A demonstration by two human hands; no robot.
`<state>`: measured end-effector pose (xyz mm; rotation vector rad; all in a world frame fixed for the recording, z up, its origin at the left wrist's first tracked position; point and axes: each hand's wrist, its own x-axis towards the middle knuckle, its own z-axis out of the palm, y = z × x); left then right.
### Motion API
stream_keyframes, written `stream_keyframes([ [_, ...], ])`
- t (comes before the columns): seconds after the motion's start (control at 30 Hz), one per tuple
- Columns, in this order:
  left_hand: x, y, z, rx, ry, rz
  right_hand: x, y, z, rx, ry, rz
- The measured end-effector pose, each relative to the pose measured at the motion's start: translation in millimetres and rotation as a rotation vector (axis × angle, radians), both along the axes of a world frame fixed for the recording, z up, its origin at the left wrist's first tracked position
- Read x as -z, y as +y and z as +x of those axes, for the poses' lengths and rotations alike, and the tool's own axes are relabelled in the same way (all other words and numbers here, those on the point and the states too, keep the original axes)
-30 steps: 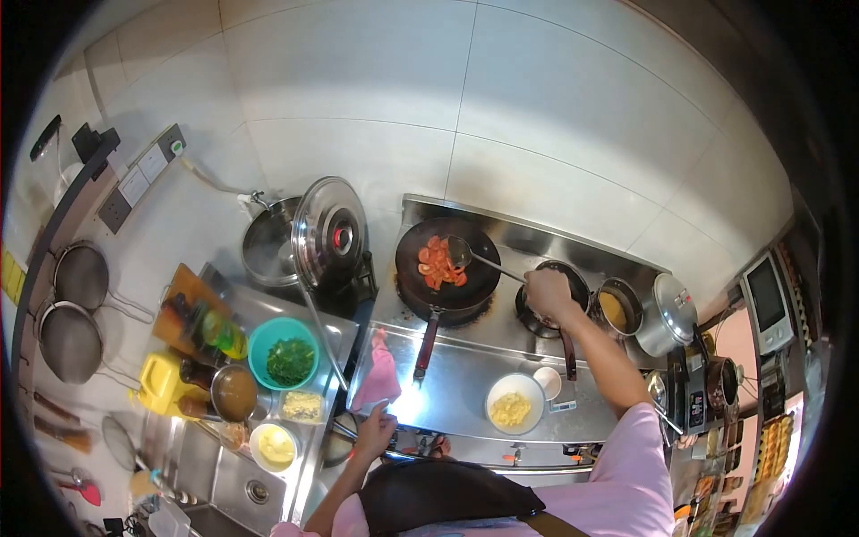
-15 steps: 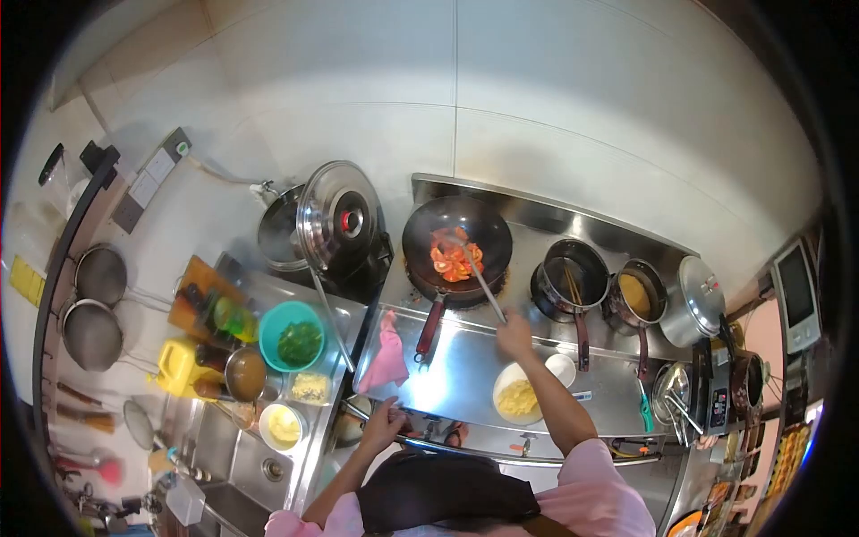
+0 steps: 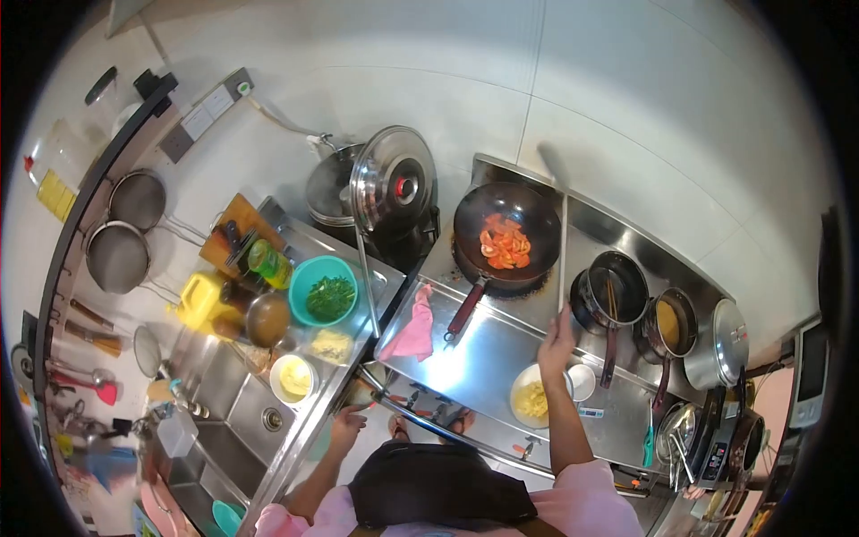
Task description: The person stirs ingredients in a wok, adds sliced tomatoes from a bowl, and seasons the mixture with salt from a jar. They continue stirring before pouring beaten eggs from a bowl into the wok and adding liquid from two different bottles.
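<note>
My right hand (image 3: 557, 345) is closed on the handle of a long spatula (image 3: 563, 259), held upright in the view, its blade raised near the wall and away from the wok. Tomato pieces (image 3: 506, 243) lie in the dark wok (image 3: 483, 210) on the stove. A white plate (image 3: 519, 418) with yellow food, possibly egg, sits by my right wrist. My left hand (image 3: 347, 428) is near the counter's front edge at lower centre, touching nothing that I can make out; its fingers look partly spread. A pink cloth (image 3: 414, 333) lies left of the wok handle.
Two dark saucepans (image 3: 586, 309) (image 3: 658, 336) and a silver pot (image 3: 718, 345) stand right of the wok. On the left are a lidded steel pot (image 3: 335, 188), a teal bowl (image 3: 309, 273) of greens, a yellow jug (image 3: 199, 300) and a sink (image 3: 224, 380).
The spatula has come up out of the wok and moved right with my right hand. My left hand has drawn away from the counter edge. The camera view has shifted.
</note>
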<state>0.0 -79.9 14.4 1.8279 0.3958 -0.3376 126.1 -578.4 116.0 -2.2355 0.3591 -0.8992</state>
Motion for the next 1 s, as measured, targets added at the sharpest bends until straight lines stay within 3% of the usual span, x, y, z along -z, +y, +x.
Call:
stream_keyframes([
  [0.07, 12, 14, -10, -0.218, -0.106, -0.162, 49, -11, -14, 0.018, 0.409, -0.069],
  [0.27, 11, 79, -21, -0.693, -0.14, -0.013, 47, -12, -42, -0.057, 0.395, 0.32],
  [0.37, 39, 120, -18, -0.845, -0.231, -0.09, 33, 17, -37, -0.027, 0.225, 0.427],
  [0.4, 54, 133, -20, -0.883, -0.27, -0.114, 61, 14, -32, -0.05, 0.144, 0.43],
  [0.47, 90, 156, -12, -0.983, -0.272, 0.044, 17, 24, -31, -0.034, 0.591, 0.688],
  [0.6, 27, 145, 21, -1.095, -0.176, -0.207, -9, 55, -60, -0.077, 0.456, 0.934],
  [0.7, 24, 158, 28, -1.005, -0.093, -0.321, -69, 82, -91, -0.374, 0.532, 1.13],
  [0.77, 24, 165, 32, -0.909, -0.08, -0.405, -91, 105, -105, -0.439, 0.753, 0.994],
  [0.83, 40, 169, 36, -0.836, -0.124, -0.269, -119, 145, -112, -0.47, 0.963, 0.861],
  [0.87, 47, 173, 37, -0.801, -0.15, -0.199, -112, 163, -118, -0.434, 0.998, 0.828],
  [0.93, 49, 172, 33, -0.743, -0.29, -0.165, -106, 201, -122, -0.594, 1.136, 0.759],
  [1.0, 46, 167, 27, -0.688, -0.331, -0.119, -100, 238, -119, -0.822, 1.189, 0.383],
])
